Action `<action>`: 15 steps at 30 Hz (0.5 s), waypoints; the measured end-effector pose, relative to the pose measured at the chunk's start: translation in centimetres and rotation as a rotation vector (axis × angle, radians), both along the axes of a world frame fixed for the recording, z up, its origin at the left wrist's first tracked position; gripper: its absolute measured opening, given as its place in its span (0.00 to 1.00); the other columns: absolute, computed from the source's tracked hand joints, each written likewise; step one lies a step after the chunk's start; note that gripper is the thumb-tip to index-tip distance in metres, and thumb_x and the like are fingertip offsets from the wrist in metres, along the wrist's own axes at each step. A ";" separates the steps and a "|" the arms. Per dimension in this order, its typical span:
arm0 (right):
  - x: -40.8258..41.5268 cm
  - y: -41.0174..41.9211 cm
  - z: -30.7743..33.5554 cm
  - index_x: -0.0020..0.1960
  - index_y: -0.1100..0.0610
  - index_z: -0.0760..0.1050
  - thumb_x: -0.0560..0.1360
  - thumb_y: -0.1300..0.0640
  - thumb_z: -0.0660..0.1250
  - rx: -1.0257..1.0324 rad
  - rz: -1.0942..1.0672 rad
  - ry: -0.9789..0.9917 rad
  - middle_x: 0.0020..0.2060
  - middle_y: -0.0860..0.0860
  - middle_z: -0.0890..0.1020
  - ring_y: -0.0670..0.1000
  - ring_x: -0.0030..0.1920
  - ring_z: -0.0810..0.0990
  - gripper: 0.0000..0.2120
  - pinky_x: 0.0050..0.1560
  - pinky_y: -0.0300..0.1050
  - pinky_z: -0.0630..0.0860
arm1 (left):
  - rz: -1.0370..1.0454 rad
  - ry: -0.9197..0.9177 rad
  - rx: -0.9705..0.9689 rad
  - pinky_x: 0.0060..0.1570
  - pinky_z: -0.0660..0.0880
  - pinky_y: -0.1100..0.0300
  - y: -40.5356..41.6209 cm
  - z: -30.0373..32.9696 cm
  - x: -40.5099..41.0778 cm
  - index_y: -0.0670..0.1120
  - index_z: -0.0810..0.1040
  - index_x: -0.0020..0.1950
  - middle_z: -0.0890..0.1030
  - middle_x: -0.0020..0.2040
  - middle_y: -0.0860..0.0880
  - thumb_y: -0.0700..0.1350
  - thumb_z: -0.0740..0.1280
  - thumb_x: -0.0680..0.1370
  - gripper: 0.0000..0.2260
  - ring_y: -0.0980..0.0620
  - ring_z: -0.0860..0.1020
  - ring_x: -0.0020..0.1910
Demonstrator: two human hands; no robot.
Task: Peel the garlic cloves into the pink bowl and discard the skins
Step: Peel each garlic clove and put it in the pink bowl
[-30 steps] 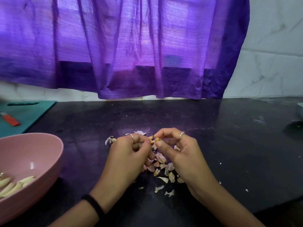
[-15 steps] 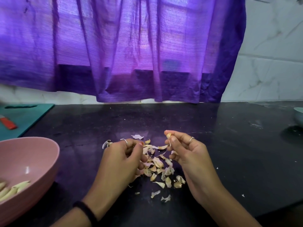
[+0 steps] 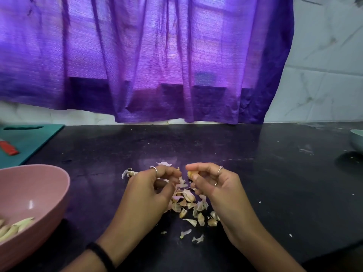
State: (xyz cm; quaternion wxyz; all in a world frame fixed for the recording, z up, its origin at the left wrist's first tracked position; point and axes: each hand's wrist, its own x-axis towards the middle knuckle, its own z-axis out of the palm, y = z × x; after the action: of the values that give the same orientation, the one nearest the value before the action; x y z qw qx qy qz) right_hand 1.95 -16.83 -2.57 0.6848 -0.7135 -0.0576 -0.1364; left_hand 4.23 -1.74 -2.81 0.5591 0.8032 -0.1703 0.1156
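My right hand [image 3: 214, 185] pinches a small yellowish garlic clove [image 3: 190, 174] between thumb and fingertips, a little above the black counter. My left hand [image 3: 151, 191] hovers just left of it with fingers curled; I cannot tell whether it holds a bit of skin. A heap of loose garlic skins [image 3: 191, 210] lies on the counter between and below both hands. The pink bowl [image 3: 42, 185] stands at the left edge, with several peeled cloves [image 3: 14, 228] in its bottom.
A teal cutting board [image 3: 29, 140] with a red-handled tool [image 3: 8, 149] lies at the far left. A pale bowl [image 3: 357, 140] shows at the right edge. A garlic stem remnant [image 3: 128, 172] lies left of my left hand. Purple curtain hangs behind.
My hands were joined on the clove, then pulled apart; the right hand kept the clove. Now the two hands have come closer together again above the skins.
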 end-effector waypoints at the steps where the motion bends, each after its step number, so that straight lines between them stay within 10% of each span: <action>1: 0.0 0.1 0.0 0.47 0.50 0.83 0.76 0.65 0.67 -0.022 0.010 -0.012 0.36 0.46 0.83 0.40 0.35 0.79 0.11 0.41 0.33 0.76 | -0.015 0.005 -0.012 0.31 0.73 0.71 -0.1 -0.1 0.0 0.50 0.82 0.46 0.84 0.35 0.50 0.36 0.67 0.76 0.09 0.57 0.82 0.32; 15: -0.1 0.3 0.2 0.45 0.58 0.81 0.73 0.67 0.70 -0.068 0.018 -0.075 0.38 0.50 0.86 0.44 0.40 0.84 0.06 0.41 0.33 0.77 | -0.020 -0.105 0.029 0.35 0.72 0.73 0.1 0.0 0.0 0.52 0.84 0.43 0.83 0.33 0.59 0.44 0.69 0.76 0.05 0.63 0.81 0.34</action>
State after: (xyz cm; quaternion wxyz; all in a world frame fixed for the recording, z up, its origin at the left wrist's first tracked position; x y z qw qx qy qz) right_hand 1.89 -16.54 -2.39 0.6586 -0.7303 -0.0944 -0.1547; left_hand 4.19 -1.64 -2.79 0.5389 0.8021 -0.2092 0.1495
